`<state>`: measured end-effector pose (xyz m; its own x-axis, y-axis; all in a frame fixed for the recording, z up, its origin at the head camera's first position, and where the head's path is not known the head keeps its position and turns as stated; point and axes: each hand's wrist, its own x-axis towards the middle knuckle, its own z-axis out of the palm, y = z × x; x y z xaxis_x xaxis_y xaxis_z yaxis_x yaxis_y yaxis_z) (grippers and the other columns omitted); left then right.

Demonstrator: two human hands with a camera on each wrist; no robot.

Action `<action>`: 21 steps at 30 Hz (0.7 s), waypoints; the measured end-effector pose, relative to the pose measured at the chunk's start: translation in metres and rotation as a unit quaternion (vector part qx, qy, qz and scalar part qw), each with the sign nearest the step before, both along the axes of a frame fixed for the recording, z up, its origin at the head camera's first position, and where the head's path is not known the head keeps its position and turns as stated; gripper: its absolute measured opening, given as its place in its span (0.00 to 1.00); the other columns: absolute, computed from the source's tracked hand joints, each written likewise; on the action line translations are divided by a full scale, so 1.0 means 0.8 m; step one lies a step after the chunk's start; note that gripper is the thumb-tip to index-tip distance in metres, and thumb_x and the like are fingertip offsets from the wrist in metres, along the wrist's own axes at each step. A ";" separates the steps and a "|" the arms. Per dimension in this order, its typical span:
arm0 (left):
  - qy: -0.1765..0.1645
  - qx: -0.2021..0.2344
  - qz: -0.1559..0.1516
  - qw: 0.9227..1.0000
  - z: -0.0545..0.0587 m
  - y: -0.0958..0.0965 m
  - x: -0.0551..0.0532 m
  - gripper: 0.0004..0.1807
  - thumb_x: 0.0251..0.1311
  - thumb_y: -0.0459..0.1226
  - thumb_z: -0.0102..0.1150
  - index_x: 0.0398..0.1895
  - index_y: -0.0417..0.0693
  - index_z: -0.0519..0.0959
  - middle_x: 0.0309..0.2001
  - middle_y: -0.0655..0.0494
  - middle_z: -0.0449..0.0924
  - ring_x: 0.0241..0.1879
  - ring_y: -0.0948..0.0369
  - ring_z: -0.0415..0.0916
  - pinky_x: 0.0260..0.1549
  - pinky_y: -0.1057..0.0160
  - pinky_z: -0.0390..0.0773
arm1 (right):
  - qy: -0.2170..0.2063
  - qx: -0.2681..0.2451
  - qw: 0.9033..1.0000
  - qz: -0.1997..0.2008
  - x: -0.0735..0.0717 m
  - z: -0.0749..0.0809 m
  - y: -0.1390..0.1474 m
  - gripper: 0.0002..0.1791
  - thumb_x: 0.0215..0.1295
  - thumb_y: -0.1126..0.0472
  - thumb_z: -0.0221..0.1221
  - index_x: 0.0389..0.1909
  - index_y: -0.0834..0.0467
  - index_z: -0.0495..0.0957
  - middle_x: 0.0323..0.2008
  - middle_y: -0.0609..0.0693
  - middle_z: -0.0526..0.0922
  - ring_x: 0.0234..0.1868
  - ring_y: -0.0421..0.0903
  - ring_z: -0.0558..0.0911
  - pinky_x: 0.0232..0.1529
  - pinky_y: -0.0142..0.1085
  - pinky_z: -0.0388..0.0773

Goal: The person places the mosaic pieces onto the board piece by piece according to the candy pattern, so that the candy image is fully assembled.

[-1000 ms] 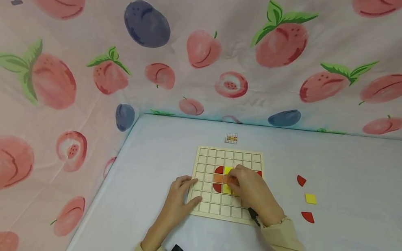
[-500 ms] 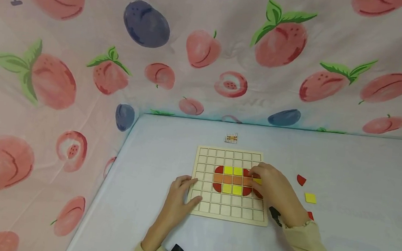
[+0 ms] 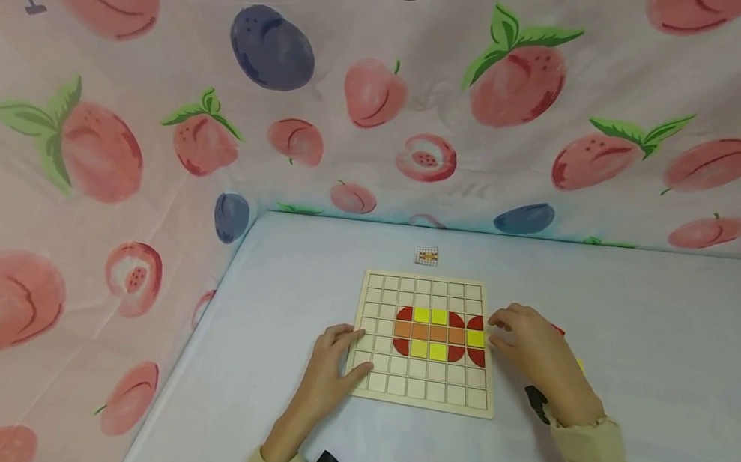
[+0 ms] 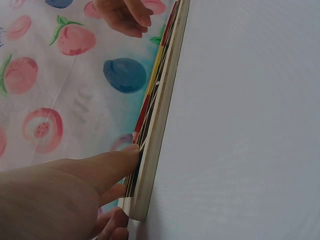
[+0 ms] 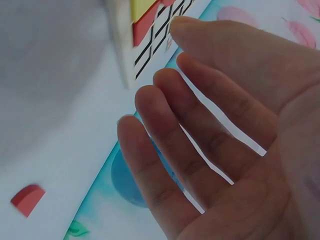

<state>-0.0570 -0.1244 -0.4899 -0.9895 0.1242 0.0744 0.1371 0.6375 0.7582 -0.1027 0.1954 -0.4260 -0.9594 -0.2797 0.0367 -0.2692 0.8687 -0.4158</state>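
A square wooden grid board (image 3: 381, 384) lies on the table. Set in its cells are red quarter-round tiles (image 3: 401, 347), yellow square tiles (image 3: 422, 315) and a row of orange square tiles (image 3: 404, 330). At the board's left edge rests my left hand (image 3: 329, 366), its fingers and thumb spread; in the left wrist view the thumb (image 4: 117, 165) lies on the board's rim. Just off the right edge hovers my right hand (image 3: 536, 358). The right wrist view shows its fingers (image 5: 155, 150) extended and apart, with nothing in them.
Right of the board lie a loose red tile (image 3: 558, 330) and a yellow tile (image 3: 579, 364), both partly hidden by the right hand. A small printed grid card (image 3: 426, 256) lies behind the board. A fruit-patterned cloth (image 3: 364, 162) hangs beyond the white table (image 3: 683, 414).
My right hand has moved rightward, from above the board's middle to beyond its right edge, uncovering the tiles in the grid. The left hand has stayed put.
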 end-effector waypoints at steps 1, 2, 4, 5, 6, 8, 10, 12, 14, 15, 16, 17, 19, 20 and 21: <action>0.000 0.001 0.000 1.000 0.000 0.000 0.000 0.29 0.59 0.39 0.69 0.63 0.42 0.76 0.63 0.46 0.69 0.64 0.48 0.64 0.62 0.45 0.69 | -0.003 0.003 1.000 -0.005 0.000 -0.001 0.003 0.13 0.55 0.66 0.71 0.42 0.63 0.84 0.37 0.54 0.82 0.41 0.53 0.81 0.44 0.49 0.81; -0.001 0.002 0.000 1.000 0.000 0.000 0.000 0.29 0.59 0.39 0.69 0.63 0.42 0.76 0.63 0.46 0.69 0.64 0.48 0.64 0.62 0.44 0.68 | -0.006 0.004 1.000 -0.011 0.000 -0.001 0.006 0.14 0.55 0.66 0.71 0.42 0.63 0.84 0.38 0.54 0.82 0.42 0.53 0.81 0.45 0.50 0.81; -0.002 0.005 -0.001 1.000 0.000 0.000 0.001 0.29 0.59 0.39 0.69 0.63 0.42 0.76 0.63 0.45 0.68 0.65 0.47 0.64 0.62 0.44 0.68 | -0.011 0.008 1.000 -0.019 0.001 -0.003 0.011 0.14 0.55 0.66 0.71 0.43 0.63 0.83 0.39 0.55 0.83 0.43 0.54 0.81 0.47 0.51 0.81; -0.002 0.005 -0.001 1.000 0.001 0.000 0.001 0.29 0.59 0.39 0.69 0.63 0.42 0.76 0.63 0.45 0.68 0.65 0.47 0.64 0.62 0.44 0.68 | -0.012 0.008 1.000 -0.020 0.001 -0.003 0.015 0.14 0.55 0.66 0.71 0.43 0.64 0.83 0.38 0.55 0.82 0.42 0.54 0.81 0.47 0.52 0.80; -0.003 0.007 -0.001 1.000 0.001 0.000 0.001 0.29 0.59 0.39 0.69 0.63 0.42 0.75 0.63 0.45 0.68 0.65 0.47 0.63 0.62 0.44 0.68 | -0.011 0.007 1.000 -0.021 0.001 -0.004 0.018 0.15 0.55 0.66 0.71 0.43 0.64 0.83 0.38 0.55 0.82 0.42 0.55 0.81 0.47 0.52 0.80; -0.002 0.007 -0.001 1.000 0.001 0.000 0.001 0.29 0.59 0.39 0.69 0.63 0.42 0.75 0.63 0.45 0.68 0.65 0.47 0.63 0.62 0.44 0.68 | -0.007 0.006 1.000 -0.020 0.001 -0.004 0.025 0.15 0.55 0.67 0.71 0.43 0.65 0.83 0.38 0.55 0.82 0.42 0.55 0.81 0.46 0.52 0.80; -0.001 0.006 -0.001 1.000 0.000 0.000 0.001 0.29 0.59 0.39 0.69 0.63 0.42 0.76 0.63 0.45 0.68 0.65 0.47 0.63 0.62 0.44 0.68 | -0.004 0.007 1.000 -0.020 0.001 -0.005 0.031 0.15 0.54 0.67 0.71 0.43 0.66 0.83 0.38 0.56 0.83 0.42 0.56 0.81 0.46 0.53 0.80; 0.001 0.005 -0.001 1.000 0.000 0.000 0.001 0.28 0.59 0.39 0.69 0.63 0.42 0.76 0.63 0.45 0.68 0.65 0.47 0.63 0.62 0.44 0.68 | -0.004 0.008 1.000 -0.021 0.001 -0.005 0.035 0.16 0.54 0.68 0.71 0.44 0.66 0.82 0.39 0.58 0.83 0.43 0.57 0.81 0.46 0.54 0.80; 0.003 0.004 0.000 1.000 0.000 0.000 0.001 0.28 0.59 0.39 0.70 0.63 0.42 0.76 0.63 0.45 0.68 0.65 0.47 0.63 0.62 0.44 0.68 | -0.006 0.012 1.000 -0.024 0.001 -0.006 0.039 0.16 0.54 0.67 0.71 0.44 0.66 0.82 0.40 0.59 0.83 0.44 0.58 0.80 0.47 0.54 0.79; 0.003 0.003 0.000 1.000 0.000 0.000 0.001 0.28 0.59 0.39 0.70 0.63 0.42 0.76 0.63 0.45 0.68 0.65 0.47 0.63 0.62 0.44 0.68 | -0.007 0.013 1.000 -0.025 0.001 -0.006 0.041 0.16 0.54 0.67 0.71 0.44 0.67 0.82 0.41 0.59 0.83 0.45 0.59 0.80 0.47 0.54 0.79; 0.003 0.004 0.000 1.000 0.000 0.000 0.001 0.28 0.59 0.38 0.70 0.63 0.42 0.76 0.63 0.45 0.68 0.65 0.47 0.63 0.62 0.44 0.68 | -0.007 0.013 1.000 -0.027 0.001 -0.007 0.043 0.16 0.54 0.67 0.71 0.44 0.67 0.82 0.41 0.60 0.83 0.45 0.59 0.80 0.48 0.55 0.79; 0.003 0.004 0.000 1.000 0.000 0.000 0.001 0.28 0.59 0.38 0.70 0.63 0.42 0.76 0.63 0.45 0.68 0.65 0.47 0.63 0.62 0.44 0.68 | -0.007 0.014 0.999 -0.028 0.001 -0.007 0.045 0.16 0.54 0.67 0.71 0.44 0.67 0.82 0.41 0.60 0.83 0.45 0.59 0.80 0.48 0.55 0.79; 0.003 0.002 -0.001 1.000 0.000 0.000 0.001 0.28 0.59 0.38 0.70 0.63 0.42 0.76 0.63 0.45 0.68 0.65 0.47 0.63 0.62 0.44 0.68 | -0.007 0.015 0.999 -0.030 0.001 -0.008 0.049 0.17 0.54 0.67 0.71 0.44 0.68 0.82 0.42 0.61 0.82 0.45 0.60 0.80 0.48 0.55 0.79; 0.003 0.002 -0.001 1.000 0.000 0.000 0.001 0.28 0.59 0.38 0.69 0.63 0.42 0.76 0.63 0.45 0.68 0.65 0.47 0.64 0.62 0.44 0.68 | -0.007 0.014 0.999 -0.031 0.001 -0.009 0.051 0.17 0.54 0.67 0.71 0.44 0.68 0.82 0.41 0.61 0.82 0.44 0.60 0.79 0.47 0.55 0.79; 0.004 0.001 -0.001 1.000 0.000 0.000 0.001 0.28 0.59 0.39 0.69 0.63 0.42 0.76 0.63 0.45 0.69 0.65 0.47 0.64 0.62 0.44 0.68 | -0.007 0.014 0.999 -0.032 0.002 -0.009 0.053 0.17 0.54 0.67 0.71 0.44 0.68 0.82 0.41 0.61 0.82 0.43 0.59 0.79 0.46 0.55 0.79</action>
